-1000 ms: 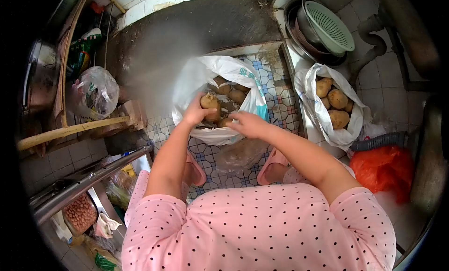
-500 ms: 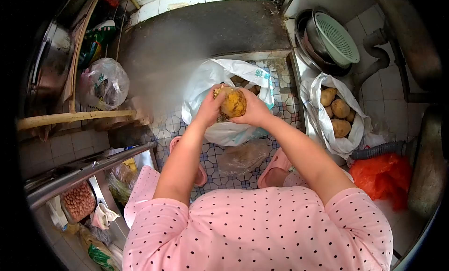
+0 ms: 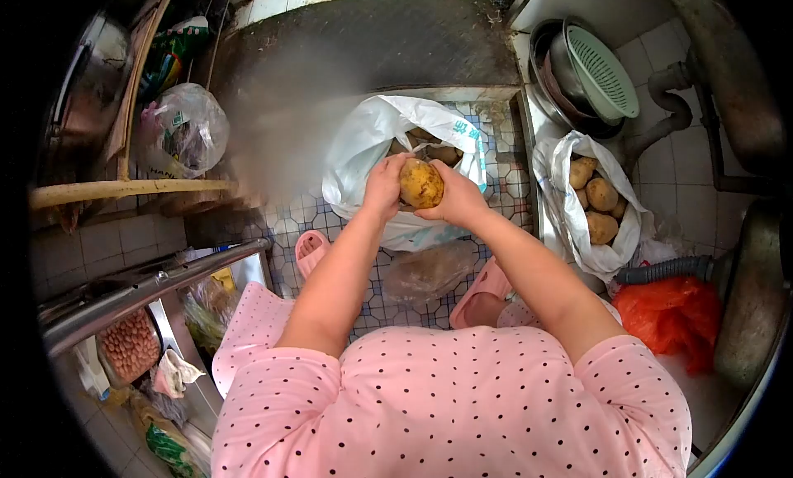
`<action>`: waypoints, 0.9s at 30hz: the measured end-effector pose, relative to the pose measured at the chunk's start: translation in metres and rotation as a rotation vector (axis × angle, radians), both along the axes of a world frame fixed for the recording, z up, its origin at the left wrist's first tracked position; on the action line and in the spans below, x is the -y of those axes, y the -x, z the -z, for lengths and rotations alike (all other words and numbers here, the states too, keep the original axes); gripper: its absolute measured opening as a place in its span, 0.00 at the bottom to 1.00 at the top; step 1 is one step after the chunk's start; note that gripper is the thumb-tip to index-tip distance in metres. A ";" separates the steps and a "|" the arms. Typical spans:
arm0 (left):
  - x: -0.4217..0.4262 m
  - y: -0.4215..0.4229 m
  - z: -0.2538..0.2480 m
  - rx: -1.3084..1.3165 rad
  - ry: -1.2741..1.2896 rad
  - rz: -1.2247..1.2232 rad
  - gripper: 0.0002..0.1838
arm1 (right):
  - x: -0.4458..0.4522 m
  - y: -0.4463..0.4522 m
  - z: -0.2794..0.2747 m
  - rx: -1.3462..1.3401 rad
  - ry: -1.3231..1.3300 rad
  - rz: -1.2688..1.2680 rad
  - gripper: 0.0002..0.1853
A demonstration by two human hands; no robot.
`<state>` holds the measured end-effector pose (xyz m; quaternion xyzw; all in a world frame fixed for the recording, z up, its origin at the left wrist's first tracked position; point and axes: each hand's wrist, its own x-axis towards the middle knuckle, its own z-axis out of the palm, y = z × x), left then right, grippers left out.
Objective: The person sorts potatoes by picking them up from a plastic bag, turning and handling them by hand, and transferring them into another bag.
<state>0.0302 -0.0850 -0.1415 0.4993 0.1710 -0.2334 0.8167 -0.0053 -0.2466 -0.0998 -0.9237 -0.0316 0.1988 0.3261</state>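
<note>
A yellow-brown potato (image 3: pixel 421 184) with dark patches is held up between my two hands, above an open white plastic bag (image 3: pixel 351 168). My right hand (image 3: pixel 459 199) grips it from the right, thumb along its near side. On the other side my left hand (image 3: pixel 385 186) is closed against the potato, its fingers partly hidden. Inside the bag, more potatoes (image 3: pixel 444 154) show just beyond my hands.
At the right stands a second white bag (image 3: pixel 555 181) with several potatoes (image 3: pixel 600 194). Behind it lean metal bowls and a green strainer (image 3: pixel 599 73). A red plastic bag (image 3: pixel 669 317) lies by a grey hose (image 3: pixel 667 270). Shelves with a metal rail (image 3: pixel 157 288) flank my left.
The potato has been turned in my hands, so the pale bits seen on its upper left no longer show. Both hands appear slightly further right in view.
</note>
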 end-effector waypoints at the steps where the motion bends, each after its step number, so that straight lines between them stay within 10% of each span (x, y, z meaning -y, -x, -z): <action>1: 0.000 0.000 0.003 -0.063 0.037 -0.020 0.15 | 0.000 0.000 -0.001 -0.015 0.005 -0.013 0.55; 9: -0.009 0.007 0.033 -0.266 0.211 -0.138 0.21 | 0.005 0.004 0.011 0.345 0.020 -0.181 0.52; 15: -0.036 -0.017 -0.021 -0.287 -0.289 0.045 0.33 | 0.000 -0.008 0.004 0.233 0.077 -0.153 0.51; 19: -0.035 -0.011 -0.013 -0.112 -0.038 0.412 0.28 | -0.003 -0.024 -0.019 0.159 0.167 -0.313 0.53; 25: -0.042 -0.001 -0.004 -0.048 0.195 0.127 0.24 | 0.019 -0.026 -0.027 0.517 -0.099 -0.101 0.59; 27: -0.043 0.001 0.001 -0.042 0.245 0.056 0.24 | 0.027 -0.018 -0.018 0.256 -0.240 0.067 0.61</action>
